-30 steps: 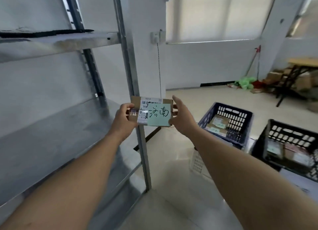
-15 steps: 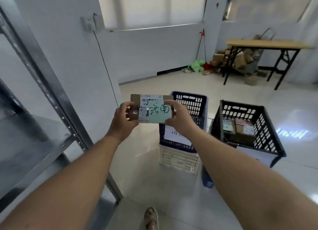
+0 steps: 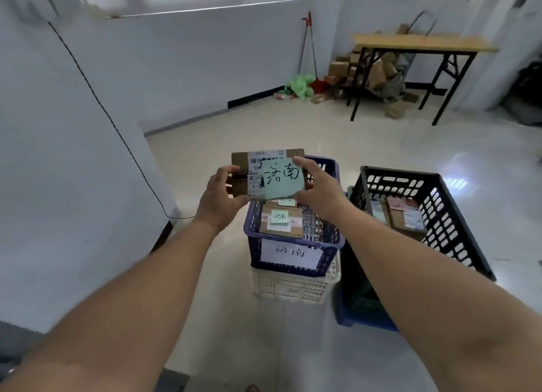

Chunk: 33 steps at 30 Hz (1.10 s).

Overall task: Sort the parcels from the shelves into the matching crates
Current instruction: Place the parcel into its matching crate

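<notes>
- Head cam looks down past two bare forearms at a pale floor next to a white wall.
- Both hands hold one flat cardboard parcel (image 3: 258,171) between them. The left hand (image 3: 221,196) grips its left end with the fingers curled round the edge, and the right hand (image 3: 318,186) pinches the right end.
- The parcel is up in the air, face tilted toward the camera, in front of the far side of the blue crate (image 3: 252,239).
- On its face there's a white shipping label and a green sticky note (image 3: 282,178) with 济南 handwritten in black marker.
- The blue crate has a white paper sign (image 3: 291,252) on its front (same two characters), and it sits stacked on a white crate (image 3: 293,286).
- Inside the blue crate lie more cardboard parcels (image 3: 280,227). The top one carries a small green note too.
- A black crate (image 3: 445,215) stands just beside the blue one on the right, with a few boxes (image 3: 406,215) in it.
- Way at the back is a wooden worktop (image 3: 422,44) on black legs, with loose cardboard boxes (image 3: 378,72) piled under it.
</notes>
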### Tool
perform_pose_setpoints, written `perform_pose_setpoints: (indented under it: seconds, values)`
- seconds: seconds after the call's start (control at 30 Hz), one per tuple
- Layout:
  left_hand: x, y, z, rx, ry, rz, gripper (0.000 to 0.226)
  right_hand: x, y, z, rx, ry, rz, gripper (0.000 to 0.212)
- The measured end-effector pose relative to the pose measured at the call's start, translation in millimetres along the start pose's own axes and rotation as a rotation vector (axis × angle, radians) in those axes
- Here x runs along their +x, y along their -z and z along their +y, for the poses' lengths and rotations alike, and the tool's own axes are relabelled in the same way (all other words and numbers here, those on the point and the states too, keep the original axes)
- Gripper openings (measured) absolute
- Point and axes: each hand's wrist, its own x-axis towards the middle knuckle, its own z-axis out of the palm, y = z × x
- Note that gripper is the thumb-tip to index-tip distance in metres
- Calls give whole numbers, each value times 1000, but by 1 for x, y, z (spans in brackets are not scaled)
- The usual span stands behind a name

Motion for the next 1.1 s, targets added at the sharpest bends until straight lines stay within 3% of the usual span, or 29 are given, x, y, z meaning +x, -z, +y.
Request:
perform_pose_setpoints:
  seconds: [0.37,1.1]
  values:
    - [114,-85,-39,17,88,-212,60,96,10,72,-204,-116,51,43]
    - [232,-253,-152,256,466,-444,60,258,-36,272,-142,-418,-235,36]
